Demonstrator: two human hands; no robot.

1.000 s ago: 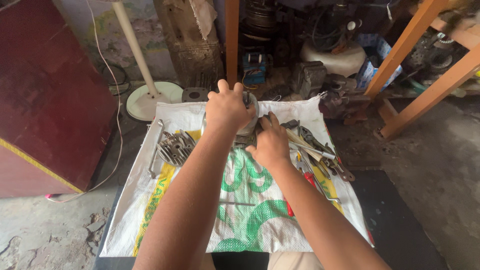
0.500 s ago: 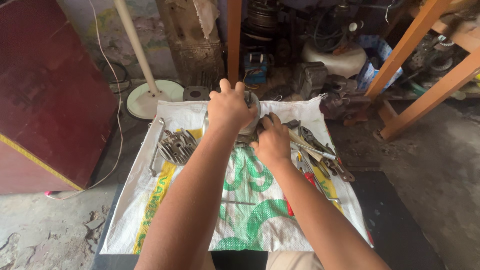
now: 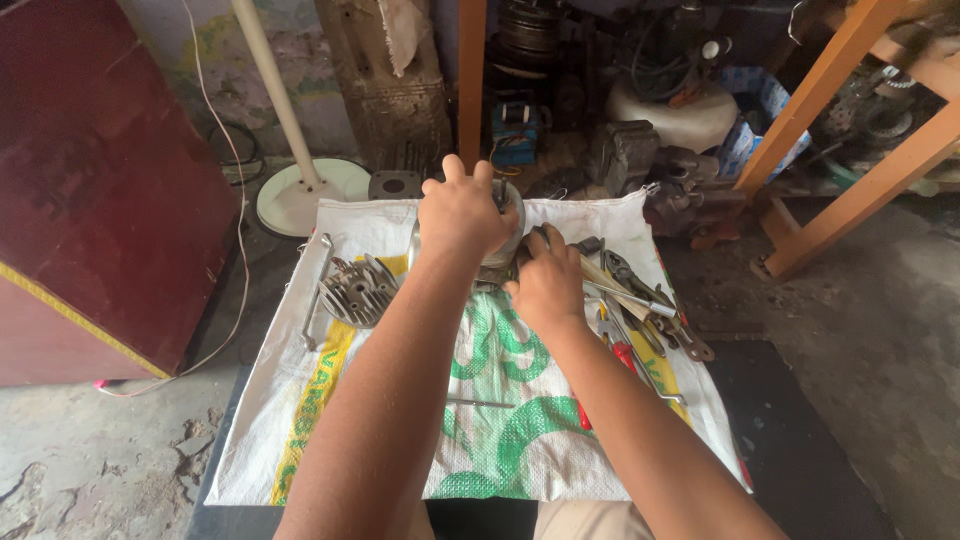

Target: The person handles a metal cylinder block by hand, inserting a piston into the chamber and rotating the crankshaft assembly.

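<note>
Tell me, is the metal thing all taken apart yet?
Not yet. Done: a finned part lies loose on the sack, with tools laid out beside it. In hand: the left hand grips a round metal part and the right hand works at its base. That part is left.

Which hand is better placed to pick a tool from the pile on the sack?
Probably the right hand: it lies beside the tool pile, while the left hand grips the metal cylinder.
</note>
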